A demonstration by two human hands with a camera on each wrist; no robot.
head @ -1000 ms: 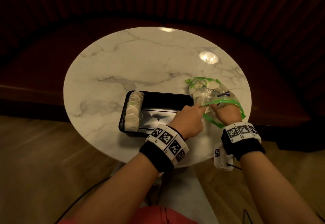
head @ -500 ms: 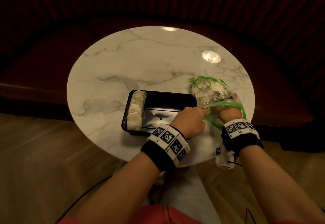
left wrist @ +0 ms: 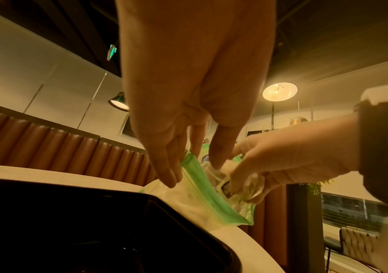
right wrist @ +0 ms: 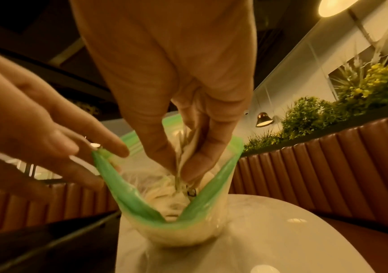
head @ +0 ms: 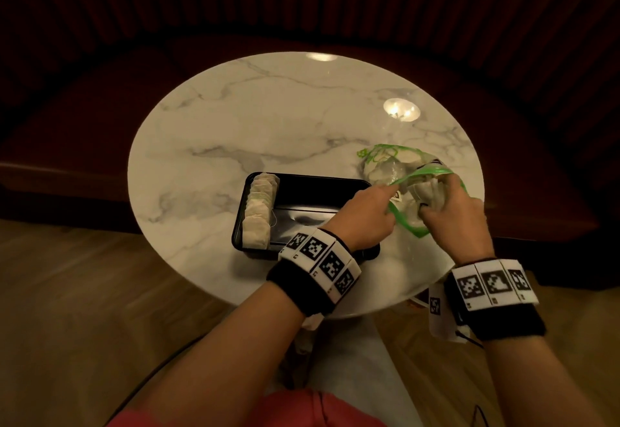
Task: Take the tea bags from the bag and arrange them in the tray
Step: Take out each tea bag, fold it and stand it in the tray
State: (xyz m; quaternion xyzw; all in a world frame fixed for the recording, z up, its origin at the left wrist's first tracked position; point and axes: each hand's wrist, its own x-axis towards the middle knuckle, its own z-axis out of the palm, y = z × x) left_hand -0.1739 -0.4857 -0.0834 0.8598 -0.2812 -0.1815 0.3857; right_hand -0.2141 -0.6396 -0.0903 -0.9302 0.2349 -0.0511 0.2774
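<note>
A clear zip bag (head: 385,171) with a green rim (right wrist: 129,197) lies on the marble table, right of a black tray (head: 322,188). Several tea bags (head: 258,212) stand in a row along the tray's left end. My left hand (head: 369,212) pinches the bag's green rim (left wrist: 202,186) and holds the mouth wide. My right hand (head: 446,208) is at the bag's mouth and pinches a tea bag (right wrist: 188,153) between thumb and fingers, just above the opening. More tea bags (right wrist: 176,203) show inside the bag.
The round marble table (head: 268,124) is ringed by a dark padded bench (head: 84,124). The tray's right part (head: 308,215) holds nothing. Wood floor (head: 84,309) lies below the table's near edge. Both wrists wear marker bands (head: 322,262).
My right hand has come up out of the bag with a tea bag pinched in its fingers. My left hand still holds the rim. The view has shifted slightly.
</note>
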